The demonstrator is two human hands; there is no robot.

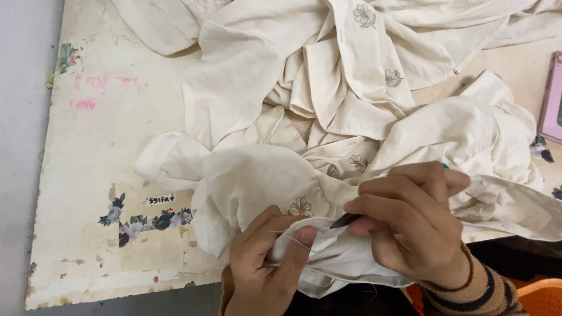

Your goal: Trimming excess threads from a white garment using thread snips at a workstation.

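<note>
Cut-offs and unclear spots
Cream garment (351, 105) runs off the top edge; pink-framed object (553, 105) is cropped at right; dark tool (345, 220) is mostly hidden inside right hand (410, 225), kind unclear.

The left hand (263, 260) is entering from the bottom edge, fingers curled inward, thumb pressing against the forefinger in a pinch. The right hand (410, 222) is arching above it, knuckles raised, fingertips bunching to the left. The right wrist is wearing a striped brown knitted cuff (474, 292).
</note>
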